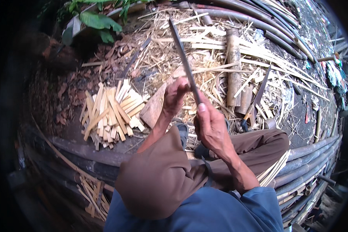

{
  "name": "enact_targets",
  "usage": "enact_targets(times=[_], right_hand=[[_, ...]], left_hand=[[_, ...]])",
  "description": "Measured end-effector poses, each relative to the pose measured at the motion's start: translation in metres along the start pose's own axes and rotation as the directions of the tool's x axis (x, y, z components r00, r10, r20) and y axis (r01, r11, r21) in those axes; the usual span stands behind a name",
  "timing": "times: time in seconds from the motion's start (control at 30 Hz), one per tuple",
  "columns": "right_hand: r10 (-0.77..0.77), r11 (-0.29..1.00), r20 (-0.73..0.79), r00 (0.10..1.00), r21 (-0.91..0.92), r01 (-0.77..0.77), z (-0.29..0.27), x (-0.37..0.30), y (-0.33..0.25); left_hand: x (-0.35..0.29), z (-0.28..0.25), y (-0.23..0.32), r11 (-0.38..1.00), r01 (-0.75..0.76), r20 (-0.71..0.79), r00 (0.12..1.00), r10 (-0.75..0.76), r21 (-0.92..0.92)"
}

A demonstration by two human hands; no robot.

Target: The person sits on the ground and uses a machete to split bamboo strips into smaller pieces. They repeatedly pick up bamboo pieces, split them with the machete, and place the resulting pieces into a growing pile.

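Note:
My right hand [210, 125] is wrapped round the grip end of a machete [180, 48], whose long dark blade points up and away to the left. Just left of the blade, my left hand [176, 94] is raised with its fingers curled. A pale bamboo strip [214, 69] runs rightward behind the blade from those fingers, which appear to grip it; the grip itself is partly hidden. Below both hands lies a wooden block [152, 110] on the ground. A pile of short split bamboo pieces [110, 112] sits to the left of it.
A handsaw [261, 89] leans beside a thick bamboo section [233, 65] on the right. Another long dark blade [135, 58] lies at the far left. Bamboo poles [309, 162] are stacked at the near right. Long strips and shavings cover the far ground.

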State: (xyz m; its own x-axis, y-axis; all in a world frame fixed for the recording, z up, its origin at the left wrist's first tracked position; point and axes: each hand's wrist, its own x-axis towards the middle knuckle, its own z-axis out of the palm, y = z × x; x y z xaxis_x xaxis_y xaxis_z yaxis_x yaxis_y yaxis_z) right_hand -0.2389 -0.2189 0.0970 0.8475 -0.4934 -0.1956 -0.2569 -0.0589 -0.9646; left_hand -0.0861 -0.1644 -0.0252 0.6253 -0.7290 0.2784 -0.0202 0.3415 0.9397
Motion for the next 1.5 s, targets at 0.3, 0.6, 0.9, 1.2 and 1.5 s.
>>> enact_targets(times=[0.3, 0.6, 0.9, 1.2, 1.5], right_hand=[[0.028, 0.999, -0.019, 0.999, -0.042, -0.029, -0.011, 0.000, -0.022], [-0.045, 0.999, -0.014, 0.999, -0.003, 0.045, 0.003, 0.014, 0.010], [0.065, 0.960, 0.120, 0.991, -0.278, -0.029, 0.010, 0.042, 0.041], [0.046, 0.991, 0.093, 0.995, -0.130, -0.034, -0.021, 0.060, 0.046], [-0.305, 0.878, -0.207, 0.930, -0.440, 0.190, -0.046, 0.089, 0.086]], left_hand=[[0.012, -0.001, -0.005, 0.979, -0.028, 0.071, 0.997, 0.043, -0.200], [-0.018, -0.028, -0.053, 0.770, -0.031, -0.017, 0.998, 0.054, 0.637], [-0.031, -0.058, -0.014, 0.760, 0.229, -0.143, 0.974, -0.178, 0.608], [0.046, -0.009, 0.055, 0.448, -0.396, 0.219, 0.892, 0.396, 0.802], [0.074, 0.021, 0.046, 0.429, -0.385, 0.257, 0.910, 0.326, 0.818]])
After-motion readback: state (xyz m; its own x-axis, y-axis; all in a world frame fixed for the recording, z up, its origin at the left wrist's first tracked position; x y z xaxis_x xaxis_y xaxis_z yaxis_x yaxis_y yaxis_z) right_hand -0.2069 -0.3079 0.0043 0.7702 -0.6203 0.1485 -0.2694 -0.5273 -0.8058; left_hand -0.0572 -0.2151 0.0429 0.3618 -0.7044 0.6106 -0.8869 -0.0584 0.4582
